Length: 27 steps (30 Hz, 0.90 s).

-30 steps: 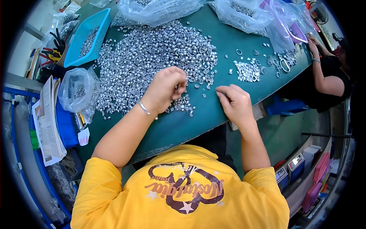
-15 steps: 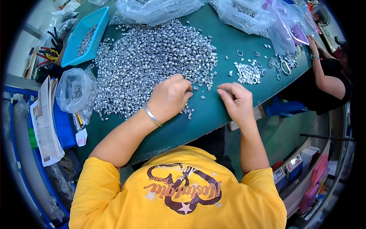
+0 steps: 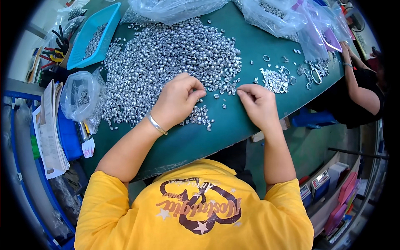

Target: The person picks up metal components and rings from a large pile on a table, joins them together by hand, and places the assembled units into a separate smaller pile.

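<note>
A wide heap of small silver metal pieces (image 3: 175,54), rounded and hollow, spreads over the green tabletop (image 3: 208,135). My left hand (image 3: 175,102), with a silver bangle at its wrist, rests at the heap's near right edge. Its thumb and forefinger are pinched together, and anything between them is too small to make out. Just right of the heap, my right hand (image 3: 260,106) is also closed in a pinch; what its fingertips hold, if anything, cannot be told. A few loose pieces lie between the two hands, and some lie by the left wrist.
A smaller pile of flat silver bits (image 3: 276,80) and several rings lie to the right. A turquoise basket (image 3: 110,29), a plastic bag (image 3: 79,98) and pliers (image 3: 54,54) stand at left. Clear bags (image 3: 175,10) line the far side. Another person's arm (image 3: 354,79) reaches in at right.
My left hand has shifted slightly left, and its wrist has turned, showing more pieces beside it. My right hand has moved slightly away from me, still pinched.
</note>
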Each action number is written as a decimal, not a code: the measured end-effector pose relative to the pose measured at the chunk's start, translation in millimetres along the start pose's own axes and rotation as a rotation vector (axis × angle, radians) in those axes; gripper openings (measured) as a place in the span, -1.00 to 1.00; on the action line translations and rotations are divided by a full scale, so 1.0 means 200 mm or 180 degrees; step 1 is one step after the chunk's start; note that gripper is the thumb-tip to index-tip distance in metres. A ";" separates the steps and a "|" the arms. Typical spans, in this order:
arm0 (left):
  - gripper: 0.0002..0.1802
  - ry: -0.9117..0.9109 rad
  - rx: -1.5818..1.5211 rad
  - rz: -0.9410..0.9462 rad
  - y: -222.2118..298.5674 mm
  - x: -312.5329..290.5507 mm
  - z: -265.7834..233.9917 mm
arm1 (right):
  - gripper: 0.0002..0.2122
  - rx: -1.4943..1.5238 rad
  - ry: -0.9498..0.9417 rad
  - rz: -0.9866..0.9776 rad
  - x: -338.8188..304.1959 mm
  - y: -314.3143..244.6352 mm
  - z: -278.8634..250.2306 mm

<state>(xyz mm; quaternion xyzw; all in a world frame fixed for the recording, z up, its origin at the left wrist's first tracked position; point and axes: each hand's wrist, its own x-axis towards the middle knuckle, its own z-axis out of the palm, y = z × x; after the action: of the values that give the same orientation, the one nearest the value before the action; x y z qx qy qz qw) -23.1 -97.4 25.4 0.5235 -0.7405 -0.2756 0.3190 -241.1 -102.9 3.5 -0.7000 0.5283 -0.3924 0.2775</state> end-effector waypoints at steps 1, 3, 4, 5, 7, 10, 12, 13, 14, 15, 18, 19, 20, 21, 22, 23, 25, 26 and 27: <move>-0.95 -0.0076 0.0155 0.0169 0.00 0.00 0.00 | -0.94 -0.0623 0.0053 -0.0374 0.01 0.01 0.03; -0.95 -0.0138 0.0557 0.0372 -0.02 -0.02 0.02 | -0.93 -0.1075 0.0128 -0.0401 0.01 -0.01 0.05; -0.95 -0.0195 0.0668 0.0382 -0.02 -0.03 0.03 | -0.93 -0.1126 0.0136 -0.0447 0.02 -0.01 0.05; -0.94 -0.0253 0.0779 0.0392 -0.03 -0.04 0.03 | -0.94 -0.1177 0.0143 -0.0493 0.02 -0.01 0.05; -0.94 -0.0209 0.0844 0.0413 -0.02 -0.04 0.04 | -0.95 -0.0795 0.0129 -0.0359 0.03 0.00 0.05; -0.95 -0.0172 0.0602 0.0304 -0.01 -0.04 0.02 | -0.97 0.0904 0.0003 0.0405 0.03 0.02 0.01; -0.96 -0.0207 -0.0053 -0.0030 0.01 -0.04 -0.01 | -0.94 0.3044 -0.0290 0.1404 0.04 0.02 -0.08; -0.97 -0.0240 -0.0395 -0.0195 0.02 -0.04 -0.02 | -0.92 0.3409 -0.0362 0.1466 0.05 0.02 -0.11; -0.94 -0.0412 -0.1217 -0.1038 0.03 -0.04 -0.03 | -0.94 0.2922 -0.0533 0.1476 0.05 0.04 -0.13; -0.90 -0.0454 -0.1913 -0.1698 0.05 -0.02 -0.07 | -0.94 0.1603 -0.0375 0.1077 0.04 0.03 -0.10; -0.90 -0.0194 -0.4006 -0.2005 0.01 -0.03 -0.09 | -0.95 0.0220 -0.0415 0.0171 0.03 -0.04 -0.01; -0.91 -0.0166 -0.4164 -0.1998 0.01 -0.03 -0.10 | -0.93 -0.0347 -0.0390 -0.0309 0.04 -0.06 0.00; -0.91 -0.0141 -0.4320 -0.1990 0.00 -0.03 -0.11 | -0.93 -0.0634 -0.0313 -0.0414 0.03 -0.05 0.03; -0.91 -0.0205 -0.4088 -0.1954 -0.01 -0.04 -0.12 | -0.92 -0.0922 -0.0232 -0.0518 0.03 -0.05 0.05; -0.90 -0.0264 -0.3862 -0.1920 -0.02 -0.04 -0.12 | -0.92 -0.0967 -0.0265 -0.0535 0.03 -0.05 0.05; -0.90 -0.0326 -0.3636 -0.1884 -0.02 -0.03 -0.12 | -0.91 -0.1014 -0.0295 -0.0550 0.03 -0.05 0.05; -0.93 -0.0007 -0.2142 -0.1592 0.02 -0.03 -0.08 | -0.92 -0.0959 -0.0395 -0.0596 0.03 -0.05 0.04; -0.94 -0.0024 -0.1479 -0.1193 0.02 -0.02 -0.06 | -0.92 -0.0857 -0.0465 -0.0627 0.03 -0.04 0.02; -0.95 -0.0042 -0.0819 -0.0789 0.02 -0.02 -0.04 | -0.93 -0.0756 -0.0533 -0.0655 0.03 -0.03 0.00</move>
<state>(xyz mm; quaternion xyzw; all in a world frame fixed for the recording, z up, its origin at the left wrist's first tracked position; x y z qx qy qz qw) -17.5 -93.3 32.5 0.5638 -0.6309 -0.4087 0.3420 -236.2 -106.8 9.8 -0.8084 0.4715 -0.2939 0.1943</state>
